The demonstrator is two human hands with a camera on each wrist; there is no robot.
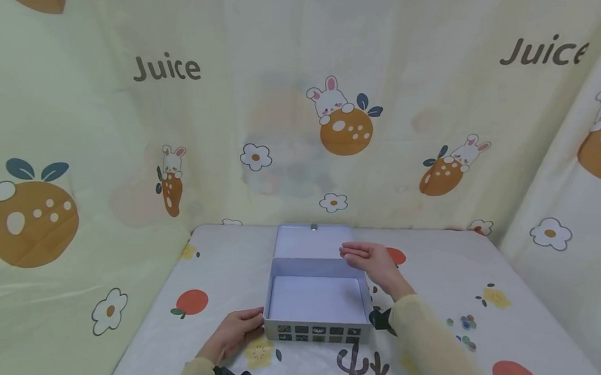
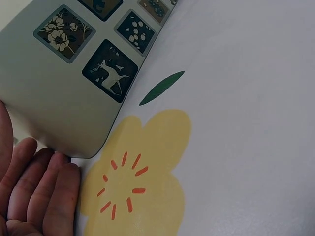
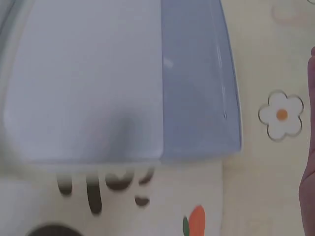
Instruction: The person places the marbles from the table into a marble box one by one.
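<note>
A pale metal tin box [image 1: 317, 298] stands on the table with its hinged lid [image 1: 303, 244] laid back behind it. Nothing lies inside the tin. Small dark picture panels line its front wall [image 2: 59, 110]. My left hand [image 1: 234, 333] rests at the tin's left side, fingers extended and fingertips right at the front left corner. Over the tin's right rear corner is my right hand [image 1: 376, 265], its fingers straight and together, holding nothing; it overlaps the lid in the head view. Only an edge of the right hand [image 3: 307, 167] shows in the right wrist view.
Several small, glassy round pieces [image 1: 468, 322] lie in loose clusters on the table, right of the tin. A white cloth [image 1: 223, 258] printed with fruit and flowers covers the table. Patterned curtains [image 1: 216, 113] hang behind and at both sides.
</note>
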